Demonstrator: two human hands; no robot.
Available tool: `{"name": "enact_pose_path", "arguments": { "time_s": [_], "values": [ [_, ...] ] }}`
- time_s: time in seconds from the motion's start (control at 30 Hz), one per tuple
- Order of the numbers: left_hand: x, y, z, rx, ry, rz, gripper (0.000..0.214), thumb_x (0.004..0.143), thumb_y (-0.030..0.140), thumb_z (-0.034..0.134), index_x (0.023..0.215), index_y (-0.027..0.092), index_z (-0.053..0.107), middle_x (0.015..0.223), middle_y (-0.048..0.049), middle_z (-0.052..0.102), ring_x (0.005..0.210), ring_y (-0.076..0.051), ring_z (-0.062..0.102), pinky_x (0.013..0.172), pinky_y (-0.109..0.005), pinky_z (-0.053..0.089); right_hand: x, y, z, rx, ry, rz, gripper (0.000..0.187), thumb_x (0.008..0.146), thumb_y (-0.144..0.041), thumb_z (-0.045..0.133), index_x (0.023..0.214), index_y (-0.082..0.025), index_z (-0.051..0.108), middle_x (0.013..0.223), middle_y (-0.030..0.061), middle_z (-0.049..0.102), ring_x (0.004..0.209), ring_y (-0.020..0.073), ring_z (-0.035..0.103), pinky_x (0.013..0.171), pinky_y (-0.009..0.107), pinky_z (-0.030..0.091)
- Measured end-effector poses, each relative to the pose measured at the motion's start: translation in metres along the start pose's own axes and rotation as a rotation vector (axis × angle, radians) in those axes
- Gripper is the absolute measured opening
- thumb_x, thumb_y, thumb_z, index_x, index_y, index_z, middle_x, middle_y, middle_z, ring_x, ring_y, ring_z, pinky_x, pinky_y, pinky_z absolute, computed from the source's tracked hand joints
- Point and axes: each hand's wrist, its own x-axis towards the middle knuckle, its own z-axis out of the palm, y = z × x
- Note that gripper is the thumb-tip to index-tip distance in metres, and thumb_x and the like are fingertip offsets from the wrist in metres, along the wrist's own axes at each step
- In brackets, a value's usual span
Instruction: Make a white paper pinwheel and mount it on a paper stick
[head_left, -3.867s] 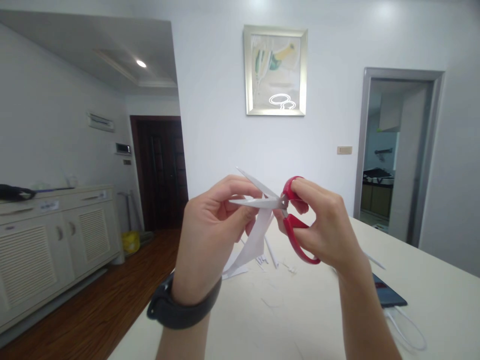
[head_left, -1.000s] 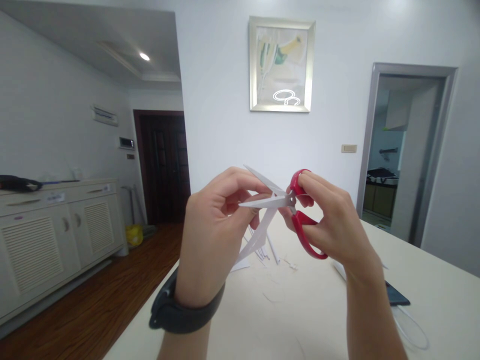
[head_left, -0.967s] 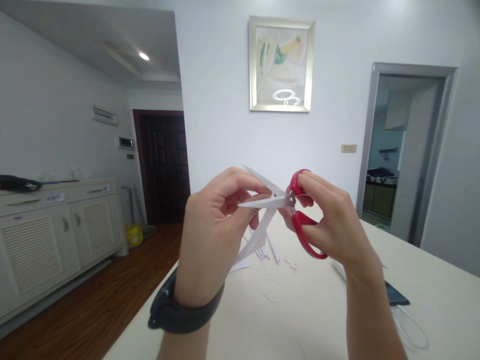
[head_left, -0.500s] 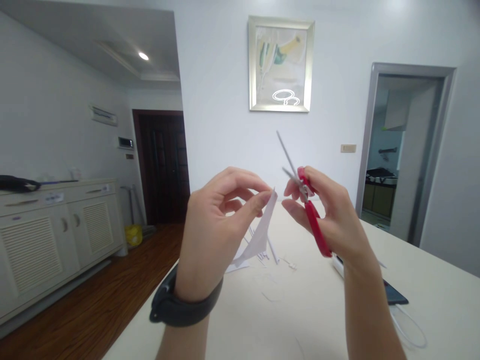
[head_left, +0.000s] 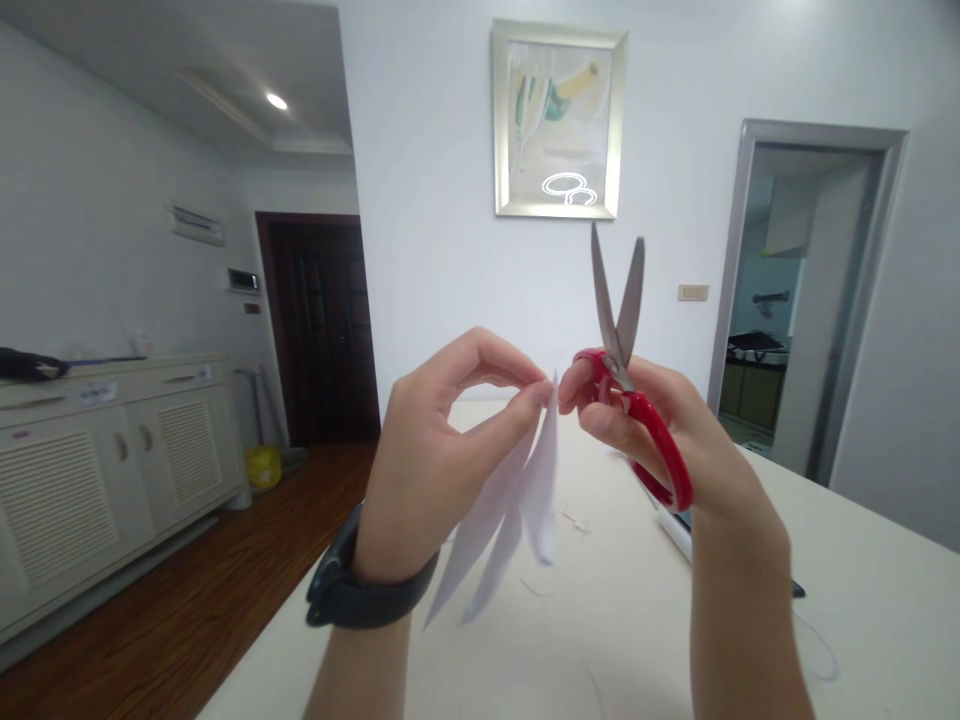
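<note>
White paper [head_left: 544, 480] hangs in several pointed flaps from the left hand [head_left: 442, 450] in the head view, held over the pale surface [head_left: 510, 660]. That hand's grip is pinched tight, thumb against forefinger, with the paper's upper end between them; a black wristband [head_left: 382, 604] circles the wrist. Close by, the right hand [head_left: 697, 435] has its grip curled about the red handles of the scissors [head_left: 618, 368], whose blades point upward and stand apart in a narrow V. Its foremost fingers reach near the paper's top edge; whether they touch it, one cannot tell. Small scraps [head_left: 577, 523] and a thin curved strip [head_left: 534, 591] lie on the surface. Beyond the right wrist runs a white cable [head_left: 823, 641]. A framed picture [head_left: 559, 120] hangs on the wall [head_left: 435, 200] behind
</note>
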Motion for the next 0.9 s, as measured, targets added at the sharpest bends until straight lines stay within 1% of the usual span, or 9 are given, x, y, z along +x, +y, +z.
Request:
{"name": "enact_pose_path", "arguments": {
  "time_s": [0.07,0.2,0.33,0.43,0.6,0.73,0.83,0.9],
  "values": [
    [0.0004,0.0,-0.0001,0.031,-0.003,0.019,0.003,0.077,0.017,0.061,0.076,0.019,0.06,0.075,0.002,0.064,0.076,-0.012,0.06,0.077,-0.024,0.048,-0.0005,-0.0022,0.0008,0.029,-0.001,0.017,0.009,0.082,-0.027,0.058,0.077,-0.021,0.053,0.075,-0.0035,0.052,0.063,0.008,0.044,0.053,0.02,0.033],
    [0.002,-0.0036,-0.0025,0.031,-0.056,0.024,0.001,0.076,0.019,0.062,0.075,0.019,0.061,0.075,0.0025,0.063,0.074,-0.011,0.06,0.073,-0.02,0.049,-0.0003,-0.0035,0.0012,0.061,0.005,0.042,0.009,0.083,-0.027,0.057,0.077,-0.021,0.053,0.078,-0.0029,0.053,0.068,0.0094,0.046,0.056,0.021,0.035],
    [0.003,-0.0071,-0.0061,0.026,-0.079,-0.001,0.003,0.075,0.02,0.064,0.077,0.019,0.061,0.076,0.0029,0.064,0.071,-0.009,0.061,0.063,-0.016,0.048,0.0018,-0.0007,0.0006,-0.034,0.007,0.081,0.01,0.077,-0.026,0.064,0.079,-0.023,0.055,0.077,-0.0034,0.053,0.069,0.0107,0.046,0.059,0.022,0.036],
    [0.0033,-0.0059,-0.0071,0.032,-0.088,-0.018,0.004,0.074,0.019,0.064,0.077,0.02,0.061,0.075,0.0036,0.064,0.07,-0.009,0.061,0.06,-0.014,0.048,0.0033,0.0,0.0016,-0.089,0.017,0.088,0.015,0.074,-0.024,0.067,0.082,-0.023,0.055,0.077,-0.0035,0.053,0.071,0.0118,0.046,0.061,0.024,0.038],
    [0.004,-0.0021,-0.0065,0.031,-0.101,-0.046,0.005,0.076,0.018,0.062,0.08,0.02,0.062,0.077,0.0032,0.064,0.07,-0.009,0.062,0.059,-0.014,0.048,0.0053,-0.0006,0.0028,-0.129,0.04,0.086,0.011,0.077,-0.024,0.063,0.081,-0.021,0.053,0.073,-0.0032,0.051,0.07,0.012,0.046,0.061,0.025,0.038],
    [0.004,-0.0019,-0.0073,0.014,-0.115,-0.063,0.004,0.076,0.021,0.063,0.08,0.02,0.062,0.078,0.0028,0.064,0.071,-0.009,0.062,0.061,-0.014,0.049,0.0048,0.0007,0.003,-0.115,0.018,0.108,0.013,0.078,-0.028,0.062,0.078,-0.021,0.051,0.071,-0.0034,0.048,0.067,0.0112,0.044,0.057,0.024,0.036],
    [0.0035,-0.0016,-0.008,-0.006,-0.118,-0.066,0.004,0.076,0.021,0.063,0.08,0.02,0.062,0.077,0.0035,0.065,0.071,-0.009,0.062,0.062,-0.013,0.049,0.0044,0.001,0.0034,-0.09,0.004,0.14,0.014,0.078,-0.032,0.061,0.081,-0.022,0.051,0.072,-0.0035,0.048,0.066,0.0111,0.044,0.055,0.024,0.035],
    [0.0031,-0.0011,-0.0082,-0.02,-0.119,-0.059,0.005,0.076,0.02,0.064,0.08,0.021,0.062,0.077,0.0043,0.065,0.072,-0.008,0.063,0.063,-0.012,0.049,0.0047,0.0005,0.0032,-0.094,0.004,0.138,0.015,0.077,-0.032,0.062,0.083,-0.023,0.052,0.073,-0.0032,0.049,0.068,0.0117,0.045,0.055,0.024,0.035]
  ]
}}
